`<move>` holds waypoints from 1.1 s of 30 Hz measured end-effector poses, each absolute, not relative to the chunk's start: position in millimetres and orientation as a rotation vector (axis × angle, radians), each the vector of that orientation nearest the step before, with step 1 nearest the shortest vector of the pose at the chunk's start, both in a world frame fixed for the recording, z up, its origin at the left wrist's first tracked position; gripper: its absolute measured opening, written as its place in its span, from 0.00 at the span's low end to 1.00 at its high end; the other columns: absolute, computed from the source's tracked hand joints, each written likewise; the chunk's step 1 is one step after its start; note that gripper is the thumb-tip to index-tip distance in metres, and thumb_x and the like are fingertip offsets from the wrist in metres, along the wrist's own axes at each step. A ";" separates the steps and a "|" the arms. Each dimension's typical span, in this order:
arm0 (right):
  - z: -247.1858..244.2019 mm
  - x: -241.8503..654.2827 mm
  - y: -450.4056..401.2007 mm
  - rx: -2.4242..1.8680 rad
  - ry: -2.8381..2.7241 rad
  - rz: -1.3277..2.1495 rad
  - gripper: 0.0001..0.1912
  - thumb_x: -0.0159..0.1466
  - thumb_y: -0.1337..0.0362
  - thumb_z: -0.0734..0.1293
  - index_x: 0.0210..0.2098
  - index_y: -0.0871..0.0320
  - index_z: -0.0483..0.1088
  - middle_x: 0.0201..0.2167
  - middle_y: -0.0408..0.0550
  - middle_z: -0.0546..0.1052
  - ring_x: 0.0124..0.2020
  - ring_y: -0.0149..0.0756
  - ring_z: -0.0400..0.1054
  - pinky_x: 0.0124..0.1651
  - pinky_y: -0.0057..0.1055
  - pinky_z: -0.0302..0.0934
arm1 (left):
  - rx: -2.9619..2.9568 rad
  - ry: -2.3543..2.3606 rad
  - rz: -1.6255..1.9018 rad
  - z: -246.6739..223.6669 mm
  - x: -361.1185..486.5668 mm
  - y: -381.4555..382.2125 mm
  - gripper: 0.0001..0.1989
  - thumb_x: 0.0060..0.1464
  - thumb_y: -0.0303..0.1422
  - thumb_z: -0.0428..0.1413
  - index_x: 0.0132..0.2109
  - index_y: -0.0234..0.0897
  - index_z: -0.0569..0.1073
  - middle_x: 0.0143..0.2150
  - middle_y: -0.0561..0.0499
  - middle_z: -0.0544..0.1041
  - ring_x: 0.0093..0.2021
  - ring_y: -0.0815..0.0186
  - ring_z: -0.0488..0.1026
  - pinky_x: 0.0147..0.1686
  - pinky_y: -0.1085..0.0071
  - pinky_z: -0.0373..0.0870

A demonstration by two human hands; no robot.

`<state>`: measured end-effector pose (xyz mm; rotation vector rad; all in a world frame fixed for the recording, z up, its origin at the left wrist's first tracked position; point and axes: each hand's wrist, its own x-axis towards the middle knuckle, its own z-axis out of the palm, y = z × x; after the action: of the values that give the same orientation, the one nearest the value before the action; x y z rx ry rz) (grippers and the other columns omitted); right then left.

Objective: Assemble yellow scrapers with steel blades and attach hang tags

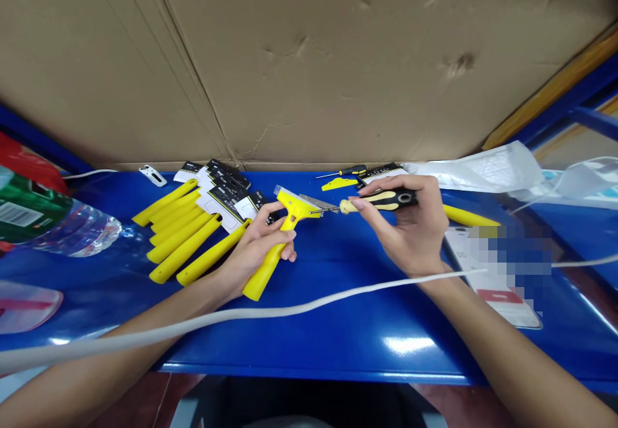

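My left hand (258,248) is shut around the handle of a yellow plastic scraper (277,241), whose metal blade head (290,195) points away from me. My right hand (410,222) pinches a screwdriver (381,201) with a black and yellow grip. Its thin steel shaft reaches to the scraper's head, and the tip appears to touch it. Beside my left hand lies a row of several loose yellow handles (178,232), with several black and white packaging cards (217,190) behind them.
The blue work table (376,344) is backed by a cardboard wall (299,61). A second small screwdriver (350,170) and a yellow piece (338,183) lie at the back. A plastic bottle (72,228), white bag (476,170) and white cable (241,312) are also there.
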<state>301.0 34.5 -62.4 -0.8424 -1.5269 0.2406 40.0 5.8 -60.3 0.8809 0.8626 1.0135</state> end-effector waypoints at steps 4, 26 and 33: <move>-61.4 302.7 33.4 -0.770 -1.598 0.224 0.20 0.67 0.64 0.82 0.53 0.45 0.74 0.45 0.46 0.83 0.46 0.49 0.82 0.51 0.53 0.79 | 0.935 0.888 0.991 -60.5 39.5 5.1 0.28 0.60 0.29 0.71 0.61 0.43 0.66 0.40 0.56 0.79 0.25 0.72 0.74 0.34 0.66 0.73; -59.2 301.2 30.5 -0.701 -1.698 0.233 0.21 0.69 0.70 0.80 0.56 0.47 0.74 0.47 0.47 0.85 0.49 0.47 0.84 0.55 0.50 0.79 | 0.853 0.843 1.005 -65.0 32.3 12.6 0.29 0.59 0.28 0.73 0.60 0.43 0.67 0.37 0.58 0.77 0.25 0.74 0.70 0.33 0.68 0.69; -58.1 300.6 30.4 -0.731 -1.636 0.501 0.19 0.73 0.66 0.76 0.60 0.47 0.72 0.58 0.52 0.81 0.56 0.49 0.84 0.57 0.50 0.82 | 0.878 0.870 1.005 -61.2 34.4 9.8 0.30 0.58 0.29 0.73 0.60 0.43 0.66 0.38 0.57 0.78 0.26 0.73 0.70 0.34 0.67 0.70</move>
<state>300.6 30.4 -58.1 -0.7307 -1.6362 0.5011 34.4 9.8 -61.2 0.8780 0.8701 1.0053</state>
